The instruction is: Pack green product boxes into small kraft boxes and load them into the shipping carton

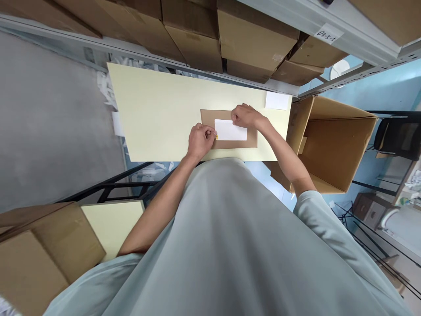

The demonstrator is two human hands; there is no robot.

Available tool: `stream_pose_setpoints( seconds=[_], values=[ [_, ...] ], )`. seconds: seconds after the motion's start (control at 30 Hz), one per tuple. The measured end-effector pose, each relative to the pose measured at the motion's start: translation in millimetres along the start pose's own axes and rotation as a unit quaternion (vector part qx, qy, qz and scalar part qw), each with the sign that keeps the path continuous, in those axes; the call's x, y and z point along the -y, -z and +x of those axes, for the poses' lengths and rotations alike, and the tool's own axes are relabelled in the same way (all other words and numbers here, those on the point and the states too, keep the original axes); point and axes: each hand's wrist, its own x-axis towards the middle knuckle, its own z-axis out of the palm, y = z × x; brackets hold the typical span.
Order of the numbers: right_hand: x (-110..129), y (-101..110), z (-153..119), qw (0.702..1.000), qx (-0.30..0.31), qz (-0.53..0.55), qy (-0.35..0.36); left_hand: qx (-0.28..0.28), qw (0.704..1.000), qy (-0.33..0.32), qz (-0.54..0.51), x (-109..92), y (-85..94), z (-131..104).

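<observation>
A white rectangular sheet point(230, 131) lies on a larger brown cardboard piece point(207, 117), which rests on the pale yellow tabletop point(158, 114). At the sheet's left edge, my left hand point(200, 141) is closed in a pinch. Right beside those fingertips is a tiny yellow spot point(216, 137), too small to name. My right hand point(245, 116) has its fingers curled down at the sheet's upper edge, touching the sheet or the cardboard; what its fingertips hold, if anything, is hidden.
White paper point(276, 100) lies at the table's far right corner. Just beyond the table runs a metal shelf packed with cardboard boxes point(256, 39). A large open carton point(332, 145) stands to the right. More boxes point(49, 245) are at the lower left.
</observation>
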Motion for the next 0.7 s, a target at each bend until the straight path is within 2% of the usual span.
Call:
stream_pose_setpoints(
  seconds=[0.27, 0.43, 0.7],
  values=[
    [2.6, -10.3, -8.4, 0.998, -0.041, -0.038, 0.005, -0.014, 0.999, -0.014, 0.025, -4.4, -0.6, -1.9],
    [-0.2, -17.5, -6.9, 0.997, -0.062, -0.042, 0.011, -0.004, 0.999, -0.017, 0.027, -6.6, 0.8, -0.8],
    [2.0, -15.5, -7.6, 0.998, -0.047, -0.043, -0.007, -0.002, 1.000, -0.010, 0.017, -5.6, 2.0, 3.4]
  ],
)
